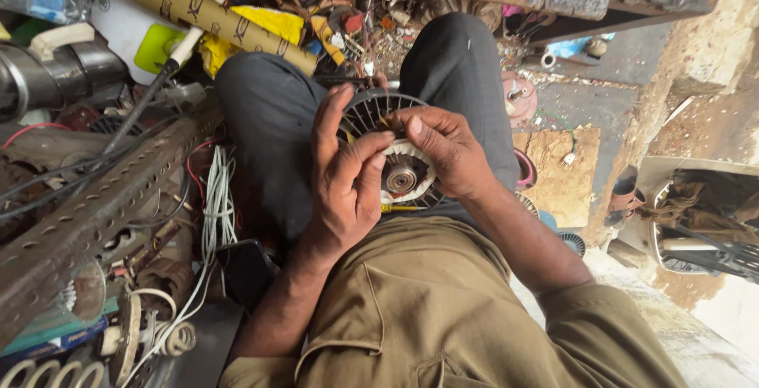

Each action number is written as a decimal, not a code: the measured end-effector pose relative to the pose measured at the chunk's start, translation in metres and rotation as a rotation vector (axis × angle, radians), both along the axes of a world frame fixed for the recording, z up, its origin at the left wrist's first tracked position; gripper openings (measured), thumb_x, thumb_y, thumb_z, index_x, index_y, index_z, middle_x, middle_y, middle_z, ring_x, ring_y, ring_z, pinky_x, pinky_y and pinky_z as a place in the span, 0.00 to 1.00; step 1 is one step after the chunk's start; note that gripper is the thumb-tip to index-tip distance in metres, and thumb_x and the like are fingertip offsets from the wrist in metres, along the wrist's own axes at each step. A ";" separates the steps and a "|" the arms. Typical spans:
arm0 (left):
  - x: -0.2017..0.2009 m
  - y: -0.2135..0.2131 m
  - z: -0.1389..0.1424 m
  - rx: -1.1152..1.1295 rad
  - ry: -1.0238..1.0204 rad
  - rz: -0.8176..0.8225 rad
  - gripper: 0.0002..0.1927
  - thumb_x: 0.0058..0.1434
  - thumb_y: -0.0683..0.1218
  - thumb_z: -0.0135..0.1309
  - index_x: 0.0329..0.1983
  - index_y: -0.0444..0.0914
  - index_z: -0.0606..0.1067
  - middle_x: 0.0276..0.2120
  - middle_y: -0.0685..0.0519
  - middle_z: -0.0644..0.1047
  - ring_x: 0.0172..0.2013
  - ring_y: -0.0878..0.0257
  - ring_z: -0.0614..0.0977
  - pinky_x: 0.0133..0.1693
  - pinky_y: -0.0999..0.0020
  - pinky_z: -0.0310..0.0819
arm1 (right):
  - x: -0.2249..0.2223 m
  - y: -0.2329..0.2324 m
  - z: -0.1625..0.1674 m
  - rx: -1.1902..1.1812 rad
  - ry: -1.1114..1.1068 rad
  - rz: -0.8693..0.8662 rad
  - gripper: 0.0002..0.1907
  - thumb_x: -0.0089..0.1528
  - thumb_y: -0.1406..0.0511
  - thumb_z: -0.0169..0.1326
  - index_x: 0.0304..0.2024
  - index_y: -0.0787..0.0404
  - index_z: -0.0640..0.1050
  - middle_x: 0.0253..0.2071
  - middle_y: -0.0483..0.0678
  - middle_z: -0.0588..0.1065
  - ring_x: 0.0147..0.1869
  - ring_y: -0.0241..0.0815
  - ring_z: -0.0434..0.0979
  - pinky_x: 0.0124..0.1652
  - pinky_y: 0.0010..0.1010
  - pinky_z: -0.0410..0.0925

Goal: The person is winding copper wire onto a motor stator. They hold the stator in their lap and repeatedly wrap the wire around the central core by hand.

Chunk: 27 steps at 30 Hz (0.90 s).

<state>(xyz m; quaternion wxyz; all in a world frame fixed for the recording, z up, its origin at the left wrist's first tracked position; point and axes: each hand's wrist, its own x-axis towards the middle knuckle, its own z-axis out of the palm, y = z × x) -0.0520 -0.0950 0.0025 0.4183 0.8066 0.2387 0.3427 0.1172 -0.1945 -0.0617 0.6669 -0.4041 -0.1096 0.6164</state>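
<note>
While I watch from the head camera, the round motor part (393, 151) sits on my lap between the two thighs in dark trousers (269, 119): a dark ribbed fan ring with thin radial blades, a pale toothed collar inside it, and a small metal hub at the centre. My left hand (345, 175) curls over its left rim, fingers half bent and pressed onto the pale collar, thumb along the blades. My right hand (447, 147) comes in from the right with its fingertips bunched tight against the upper inner edge of the ring; whether they pinch a small piece there I cannot tell. A yellow-handled tool (401, 209) lies just under the part, mostly hidden by it. To the left, a rusty perforated metal angle bar (95, 206) runs diagonally over loose white wires (215, 206) and black cables. A long cardboard tube (198, 10) lies beyond the knees among scattered scrap, and a worn board (563, 175) rests on the floor to the right.
</note>
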 end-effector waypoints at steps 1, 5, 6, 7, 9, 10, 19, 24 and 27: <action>0.001 0.001 0.000 -0.017 0.008 -0.016 0.09 0.74 0.40 0.53 0.55 0.39 0.77 0.71 0.39 0.64 0.73 0.41 0.64 0.74 0.49 0.57 | 0.000 -0.001 -0.001 -0.002 0.002 -0.003 0.19 0.70 0.60 0.57 0.54 0.70 0.79 0.48 0.53 0.80 0.49 0.41 0.81 0.50 0.33 0.75; 0.004 0.012 0.000 0.101 0.048 -0.068 0.11 0.73 0.38 0.54 0.56 0.40 0.78 0.68 0.47 0.70 0.72 0.46 0.67 0.73 0.53 0.63 | 0.001 -0.004 -0.004 0.019 0.016 -0.058 0.20 0.70 0.59 0.58 0.55 0.70 0.78 0.50 0.53 0.80 0.50 0.41 0.81 0.52 0.33 0.74; 0.004 0.014 0.000 0.038 0.013 -0.122 0.13 0.72 0.38 0.54 0.58 0.40 0.77 0.69 0.44 0.69 0.71 0.46 0.68 0.70 0.54 0.66 | 0.001 -0.006 -0.005 0.021 0.018 -0.066 0.22 0.69 0.57 0.58 0.55 0.70 0.78 0.49 0.54 0.80 0.49 0.42 0.81 0.51 0.34 0.74; 0.004 0.015 0.001 -0.024 -0.022 -0.170 0.15 0.71 0.39 0.55 0.60 0.40 0.75 0.69 0.40 0.67 0.71 0.46 0.68 0.68 0.56 0.68 | 0.001 -0.007 -0.006 0.024 0.018 -0.068 0.24 0.69 0.55 0.58 0.55 0.70 0.78 0.48 0.54 0.80 0.48 0.43 0.81 0.50 0.35 0.75; 0.002 0.013 0.002 -0.254 -0.125 -0.194 0.23 0.68 0.39 0.57 0.65 0.40 0.69 0.66 0.39 0.68 0.67 0.49 0.72 0.64 0.58 0.72 | 0.002 -0.010 -0.007 0.040 0.042 -0.084 0.26 0.68 0.52 0.57 0.55 0.69 0.77 0.48 0.54 0.80 0.49 0.44 0.82 0.50 0.36 0.75; 0.001 0.010 0.003 -0.432 -0.188 -0.178 0.29 0.67 0.39 0.59 0.69 0.39 0.64 0.63 0.42 0.71 0.63 0.53 0.75 0.63 0.59 0.72 | 0.003 -0.011 -0.008 0.045 0.069 -0.104 0.27 0.67 0.51 0.57 0.56 0.68 0.76 0.49 0.54 0.80 0.50 0.45 0.82 0.52 0.37 0.75; -0.029 -0.010 -0.015 -0.401 -0.013 -0.149 0.34 0.63 0.34 0.62 0.71 0.36 0.63 0.53 0.44 0.80 0.53 0.56 0.84 0.55 0.63 0.80 | 0.004 -0.027 -0.009 0.186 -0.363 -0.085 0.25 0.60 0.64 0.69 0.57 0.61 0.75 0.53 0.47 0.74 0.56 0.38 0.76 0.58 0.30 0.69; -0.042 0.007 -0.021 -0.329 0.049 -0.217 0.32 0.65 0.33 0.60 0.71 0.37 0.63 0.54 0.45 0.81 0.55 0.54 0.85 0.57 0.63 0.80 | 0.005 -0.033 -0.008 0.209 -0.582 0.041 0.24 0.60 0.66 0.69 0.56 0.62 0.76 0.53 0.47 0.74 0.54 0.37 0.74 0.56 0.27 0.67; -0.042 0.012 -0.016 -0.318 0.079 -0.225 0.33 0.64 0.34 0.61 0.71 0.36 0.63 0.55 0.46 0.80 0.56 0.54 0.84 0.59 0.62 0.79 | 0.005 -0.034 -0.008 0.244 -0.614 0.084 0.24 0.59 0.66 0.69 0.56 0.63 0.76 0.54 0.49 0.74 0.57 0.39 0.74 0.58 0.28 0.67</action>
